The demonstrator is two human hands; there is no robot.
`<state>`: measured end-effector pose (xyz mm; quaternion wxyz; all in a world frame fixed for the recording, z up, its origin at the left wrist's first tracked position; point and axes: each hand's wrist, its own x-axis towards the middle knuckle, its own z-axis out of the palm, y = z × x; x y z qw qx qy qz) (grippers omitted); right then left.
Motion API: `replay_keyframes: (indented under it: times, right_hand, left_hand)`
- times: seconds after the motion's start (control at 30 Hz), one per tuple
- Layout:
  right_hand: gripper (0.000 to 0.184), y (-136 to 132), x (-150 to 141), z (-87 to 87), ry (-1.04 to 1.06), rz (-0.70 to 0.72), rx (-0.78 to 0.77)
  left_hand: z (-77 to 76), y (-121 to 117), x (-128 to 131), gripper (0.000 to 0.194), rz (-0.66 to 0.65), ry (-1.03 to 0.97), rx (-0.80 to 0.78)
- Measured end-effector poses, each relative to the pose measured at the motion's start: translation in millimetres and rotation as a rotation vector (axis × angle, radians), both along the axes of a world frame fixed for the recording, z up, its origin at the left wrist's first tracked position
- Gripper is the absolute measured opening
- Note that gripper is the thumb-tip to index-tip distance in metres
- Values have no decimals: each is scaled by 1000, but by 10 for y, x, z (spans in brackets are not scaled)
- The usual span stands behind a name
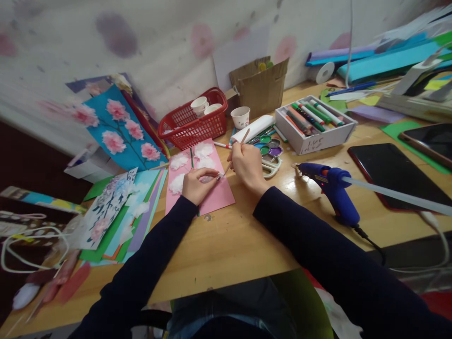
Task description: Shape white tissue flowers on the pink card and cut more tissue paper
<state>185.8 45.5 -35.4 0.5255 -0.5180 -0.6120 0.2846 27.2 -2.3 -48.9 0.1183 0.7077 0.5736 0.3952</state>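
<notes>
Pink card (225,197) lying on wooden desk (212,249); left hand (200,185) resting across it beside white tufts (176,184), presumably steadying it. Cannot tell whether it is pinching anything. Right hand (246,165) gripping slim stick (245,136) pen-fashion, likely for fine control. Beyond: white box (318,141) keeping markers (315,114) together, bearing handwritten figures, illegible. Paper cup (240,117) showing print, unreadable.

The desk (212,245) is smooth, slightly glossy wood, the card (223,195) matt paper, the basket (197,131) shiny plastic, the carton (261,89) rough-edged cardboard, the sleeve (300,226) matt cloth.
</notes>
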Motion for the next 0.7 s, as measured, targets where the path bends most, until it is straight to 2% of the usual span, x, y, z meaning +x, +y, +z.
replay_keyframes:
  times: [0.27,0.5,0.7]
  right_hand:
    - [46,-15,-51,-49,-163,22,52]
    - [42,-15,-64,-74,-195,25,106]
    - [42,-28,-58,-73,-215,24,111]
  left_hand:
    - [29,10,17,8,-21,150,58]
    - [32,17,28,10,-13,137,6]
    - [34,-6,37,13,-28,172,50]
